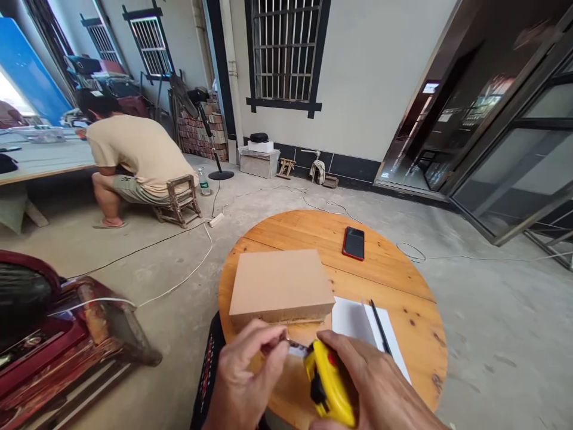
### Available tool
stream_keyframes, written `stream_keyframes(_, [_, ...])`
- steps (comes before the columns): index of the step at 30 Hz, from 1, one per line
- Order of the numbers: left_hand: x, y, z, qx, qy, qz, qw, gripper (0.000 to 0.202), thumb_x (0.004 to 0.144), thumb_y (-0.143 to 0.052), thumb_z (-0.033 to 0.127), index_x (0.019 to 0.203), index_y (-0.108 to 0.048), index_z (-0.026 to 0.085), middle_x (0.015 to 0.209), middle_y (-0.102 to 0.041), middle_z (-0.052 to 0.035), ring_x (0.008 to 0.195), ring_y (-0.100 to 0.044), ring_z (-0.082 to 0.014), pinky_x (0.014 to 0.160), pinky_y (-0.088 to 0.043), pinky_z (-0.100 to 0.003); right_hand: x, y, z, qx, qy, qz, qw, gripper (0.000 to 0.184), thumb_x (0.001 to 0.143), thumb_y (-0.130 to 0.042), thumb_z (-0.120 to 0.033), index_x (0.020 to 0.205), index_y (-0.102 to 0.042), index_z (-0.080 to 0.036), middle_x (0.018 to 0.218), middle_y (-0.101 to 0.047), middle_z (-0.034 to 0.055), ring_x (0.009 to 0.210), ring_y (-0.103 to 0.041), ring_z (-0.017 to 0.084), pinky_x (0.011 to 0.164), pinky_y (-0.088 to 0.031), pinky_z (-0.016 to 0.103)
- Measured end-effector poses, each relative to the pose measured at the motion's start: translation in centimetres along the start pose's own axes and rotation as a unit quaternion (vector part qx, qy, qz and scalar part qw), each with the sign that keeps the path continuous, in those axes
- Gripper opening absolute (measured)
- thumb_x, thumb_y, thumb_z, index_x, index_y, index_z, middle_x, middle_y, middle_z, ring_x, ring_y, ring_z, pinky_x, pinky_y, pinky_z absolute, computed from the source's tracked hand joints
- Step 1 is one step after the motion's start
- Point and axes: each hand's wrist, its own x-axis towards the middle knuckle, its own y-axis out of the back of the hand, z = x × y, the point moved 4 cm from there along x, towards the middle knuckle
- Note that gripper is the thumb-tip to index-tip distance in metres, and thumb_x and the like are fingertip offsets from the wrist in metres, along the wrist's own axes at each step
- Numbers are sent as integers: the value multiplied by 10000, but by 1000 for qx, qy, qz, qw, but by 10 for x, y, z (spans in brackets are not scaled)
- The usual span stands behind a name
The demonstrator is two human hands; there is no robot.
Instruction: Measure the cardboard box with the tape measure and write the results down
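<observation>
My right hand (373, 373) is wrapped round a yellow tape measure (331, 382) with black and red parts, held above the near edge of a round wooden table (389, 269). Between finger and thumb, my left hand (253, 370) pinches the end of its blade (296, 346), a short length of which is out of the case. Just beyond both hands lies a closed brown cardboard box (282, 283). White paper (353, 319) with a black pen (380, 325) on it rests to the right of the box.
A phone (354, 243) with a red edge lies at the table's far side. At left, a person (134, 149) sits on a small wooden chair (183, 200) by a long table. Cables (179, 280) run across the floor. A dark red vehicle (36, 334) stands at the near left.
</observation>
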Motion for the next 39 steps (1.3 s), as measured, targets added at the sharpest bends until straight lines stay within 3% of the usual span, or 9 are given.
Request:
stream_keyframes(8, [-15,16,-22,155,-51,65,984,312,911,-533,256,1212,-614,242,1012,-660,-48,816,-648,-163,744,-544,-250,101,5,-22,-191,189,32,963,569,730,-737,-285,1257,-570,-149,1200,-620,133,1070,-582,288,920,-469,412])
stream_keyframes(14, [-39,-20,-21,96,-118,20,988,250,869,-545,195,1090,-657,228,912,-678,-39,765,-678,-156,678,-561,-203,164,-7,-30,-215,254,-17,943,616,803,-718,-382,1340,-525,-149,1317,-577,148,1199,-532,293,996,-418,432])
stream_keyframes(19, [-48,-49,-16,57,-126,-54,989,233,860,-527,159,1049,-653,205,884,-662,-55,788,-666,-166,694,-562,-221,125,39,12,-116,204,112,966,323,936,-540,-354,1212,-642,-220,1291,-627,73,1224,-539,230,1048,-375,418])
stream_keyframes(21, [-45,-56,-10,45,-158,-60,985,247,847,-542,163,1070,-642,198,916,-660,-72,813,-658,-182,707,-564,-252,90,66,55,-74,92,204,972,268,939,-495,-349,1009,-705,-198,1051,-717,72,997,-648,218,901,-472,363])
stream_keyframes(24, [-39,-73,7,17,-213,-52,976,268,839,-532,172,1092,-617,196,976,-654,-100,891,-640,-216,761,-558,-322,35,81,129,-73,-111,218,967,262,912,-462,-344,874,-672,-193,765,-701,35,617,-629,177,599,-467,298])
stream_keyframes(28, [-41,-114,38,-23,-282,-66,957,228,914,-462,269,1091,-594,210,988,-669,-100,954,-628,-234,825,-529,-372,-14,58,182,-115,-169,174,963,242,886,-468,-347,807,-647,-204,661,-653,5,600,-602,174,567,-418,281])
stream_keyframes(32, [-56,-159,54,45,-354,-132,925,214,945,-450,308,1024,-628,220,1020,-706,-84,1090,-613,-258,1036,-410,-476,-28,31,192,-182,-189,183,947,252,897,-465,-361,960,-652,-205,891,-694,47,670,-637,185,596,-410,293])
stream_keyframes(35, [-68,-176,39,106,-369,-238,892,339,909,-510,473,980,-660,177,943,-711,-104,1090,-624,-293,1117,-298,-557,-21,19,190,-223,-188,170,941,273,925,-463,-358,1050,-634,-185,969,-684,77,760,-675,214,603,-408,291])
stream_keyframes(39, [-72,-173,5,204,-263,-376,865,438,802,-645,545,949,-696,136,982,-705,-146,1107,-614,-364,1105,-287,-634,-7,11,188,-289,-189,146,927,229,941,-460,-280,1031,-632,-159,929,-692,106,798,-681,243,607,-396,293])
